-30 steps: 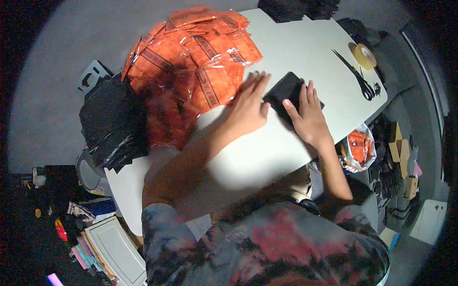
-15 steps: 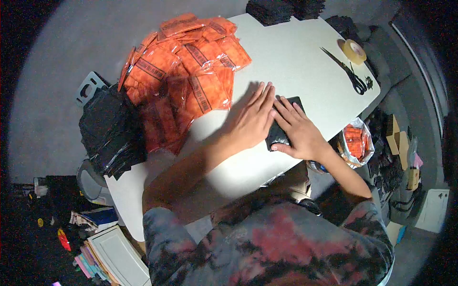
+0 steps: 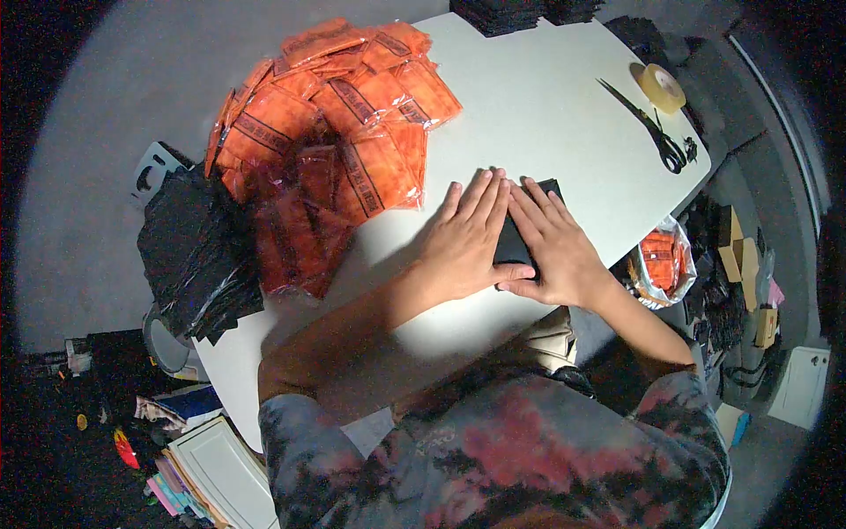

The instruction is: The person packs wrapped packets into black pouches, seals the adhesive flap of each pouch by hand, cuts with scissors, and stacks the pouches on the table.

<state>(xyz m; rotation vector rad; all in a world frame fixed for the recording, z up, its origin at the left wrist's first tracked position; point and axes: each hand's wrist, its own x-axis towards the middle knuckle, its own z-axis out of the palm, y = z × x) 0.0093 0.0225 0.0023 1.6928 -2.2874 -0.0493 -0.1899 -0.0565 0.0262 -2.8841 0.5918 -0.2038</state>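
Observation:
A flat black folded packet (image 3: pixel 513 243) lies on the white table (image 3: pixel 520 97) in front of me. My left hand (image 3: pixel 465 236) rests flat along its left edge, fingers stretched out and thumb reaching over the near end. My right hand (image 3: pixel 561 253) lies flat over its right side, fingers extended, covering much of it. Both thumbs meet at the packet's near edge. Left of my hands is a large heap of orange packets (image 3: pixel 366 172) in clear plastic with dark printed strips.
Black plastic-wrapped packets (image 3: pixel 194 251) are piled at the table's left end. Black scissors (image 3: pixel 652 132) and a tape roll (image 3: pixel 663 89) lie at the right. Black stacks (image 3: pixel 498 16) stand at the far edge. A bag of orange packets (image 3: pixel 661 260) sits beside the table.
My left hand has come down onto the packet's left edge, its thumb moving in beside the right thumb. My right hand has shifted slightly toward me.

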